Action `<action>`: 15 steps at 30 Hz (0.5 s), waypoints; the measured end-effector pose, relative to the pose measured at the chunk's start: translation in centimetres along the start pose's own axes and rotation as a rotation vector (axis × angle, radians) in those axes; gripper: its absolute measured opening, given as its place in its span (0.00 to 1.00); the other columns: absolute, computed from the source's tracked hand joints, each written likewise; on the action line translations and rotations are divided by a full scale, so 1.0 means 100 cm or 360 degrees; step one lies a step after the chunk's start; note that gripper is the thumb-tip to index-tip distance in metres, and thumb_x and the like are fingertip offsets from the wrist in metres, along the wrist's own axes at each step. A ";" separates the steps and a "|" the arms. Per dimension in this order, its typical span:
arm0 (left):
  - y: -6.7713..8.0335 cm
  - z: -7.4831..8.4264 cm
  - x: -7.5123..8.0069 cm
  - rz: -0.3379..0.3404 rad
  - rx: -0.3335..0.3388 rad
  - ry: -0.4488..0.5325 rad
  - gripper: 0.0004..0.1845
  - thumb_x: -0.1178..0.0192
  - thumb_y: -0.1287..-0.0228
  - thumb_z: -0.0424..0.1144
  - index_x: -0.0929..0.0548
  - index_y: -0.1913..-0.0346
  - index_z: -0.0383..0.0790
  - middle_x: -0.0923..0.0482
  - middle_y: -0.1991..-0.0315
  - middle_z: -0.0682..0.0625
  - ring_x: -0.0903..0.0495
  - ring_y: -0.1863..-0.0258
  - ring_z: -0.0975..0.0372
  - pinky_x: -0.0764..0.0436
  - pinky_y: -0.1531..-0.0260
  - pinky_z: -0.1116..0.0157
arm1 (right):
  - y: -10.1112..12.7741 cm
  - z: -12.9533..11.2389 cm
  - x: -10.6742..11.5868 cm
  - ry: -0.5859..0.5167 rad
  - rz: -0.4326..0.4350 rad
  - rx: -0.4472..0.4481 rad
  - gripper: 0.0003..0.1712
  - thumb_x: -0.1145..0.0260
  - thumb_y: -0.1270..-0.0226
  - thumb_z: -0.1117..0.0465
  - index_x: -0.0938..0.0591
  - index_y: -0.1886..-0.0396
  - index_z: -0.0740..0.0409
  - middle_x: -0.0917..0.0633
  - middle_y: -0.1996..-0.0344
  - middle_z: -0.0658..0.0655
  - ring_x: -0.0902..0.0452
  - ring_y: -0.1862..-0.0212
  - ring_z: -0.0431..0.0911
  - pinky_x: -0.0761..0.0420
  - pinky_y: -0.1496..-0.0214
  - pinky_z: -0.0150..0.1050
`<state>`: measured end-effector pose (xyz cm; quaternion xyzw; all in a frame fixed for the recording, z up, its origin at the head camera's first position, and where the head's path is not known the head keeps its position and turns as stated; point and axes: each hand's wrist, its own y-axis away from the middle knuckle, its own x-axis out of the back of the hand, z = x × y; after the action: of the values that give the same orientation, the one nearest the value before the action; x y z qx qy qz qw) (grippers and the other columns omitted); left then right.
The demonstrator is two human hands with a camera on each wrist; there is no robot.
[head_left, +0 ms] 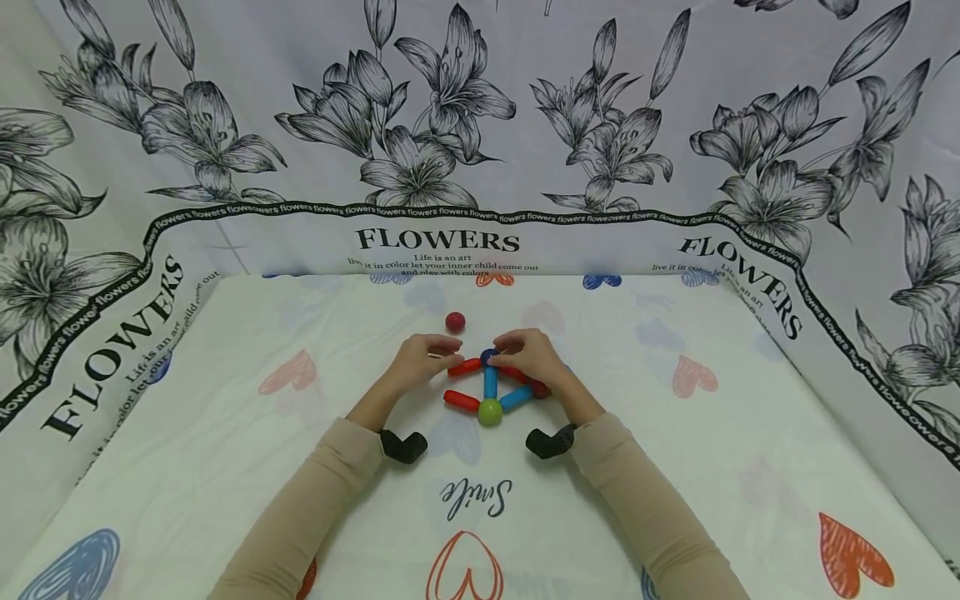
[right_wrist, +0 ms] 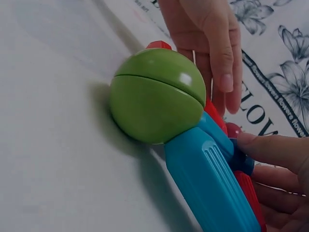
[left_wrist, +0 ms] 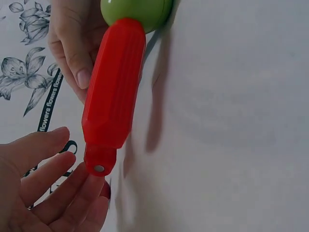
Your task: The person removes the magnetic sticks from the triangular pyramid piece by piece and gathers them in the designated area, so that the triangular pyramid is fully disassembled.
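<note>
A figure of magnetic rods and balls lies on the cloth. Its green ball joins a red rod on the left, a light blue rod on the right and another light blue rod running to a dark blue ball. My right hand grips the dark blue ball, thumb on top and fingers behind it. A second red rod points left from that ball; my left hand is beside its end, fingers loosely spread. A red ball sits partly hidden under my right hand.
A loose red ball lies on the cloth beyond my hands. The white tablecloth has printed hearts and lettering. A flowered curtain closes the back and both sides of the table.
</note>
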<state>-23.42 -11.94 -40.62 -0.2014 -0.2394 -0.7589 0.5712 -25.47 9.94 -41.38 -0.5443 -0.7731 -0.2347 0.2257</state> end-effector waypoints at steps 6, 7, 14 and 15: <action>0.005 0.002 -0.006 -0.0071 0.0035 0.0005 0.22 0.37 0.37 0.42 0.21 0.41 0.40 0.18 0.44 0.43 0.20 0.44 0.51 0.19 0.44 0.57 | -0.005 0.000 -0.001 0.0004 -0.0034 -0.0046 0.21 0.29 0.41 0.54 0.16 0.49 0.58 0.13 0.50 0.59 0.20 0.47 0.49 0.21 0.39 0.43; 0.006 0.002 -0.007 -0.0080 0.0031 -0.0008 0.22 0.37 0.37 0.42 0.21 0.41 0.40 0.18 0.44 0.43 0.20 0.44 0.52 0.19 0.43 0.57 | -0.005 0.000 -0.001 0.0000 -0.0037 -0.0053 0.21 0.28 0.41 0.54 0.15 0.50 0.58 0.13 0.50 0.59 0.20 0.47 0.49 0.22 0.38 0.43; 0.006 -0.001 -0.012 -0.0102 0.0043 -0.0061 0.22 0.33 0.41 0.40 0.19 0.42 0.41 0.16 0.46 0.44 0.20 0.49 0.55 0.20 0.44 0.60 | -0.003 0.001 0.000 0.0008 -0.0059 -0.0053 0.20 0.27 0.42 0.54 0.14 0.52 0.57 0.13 0.51 0.58 0.20 0.46 0.49 0.22 0.37 0.44; 0.006 -0.001 -0.013 -0.0102 0.0039 -0.0071 0.22 0.32 0.41 0.40 0.19 0.43 0.41 0.16 0.47 0.44 0.19 0.50 0.55 0.19 0.45 0.60 | -0.003 0.001 0.001 0.0009 -0.0062 -0.0051 0.20 0.27 0.43 0.54 0.14 0.52 0.57 0.13 0.51 0.58 0.20 0.46 0.49 0.22 0.37 0.44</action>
<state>-22.54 -11.16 -41.36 -0.2035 -0.2677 -0.7690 0.5436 -25.74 9.97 -41.47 -0.5321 -0.7790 -0.2530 0.2145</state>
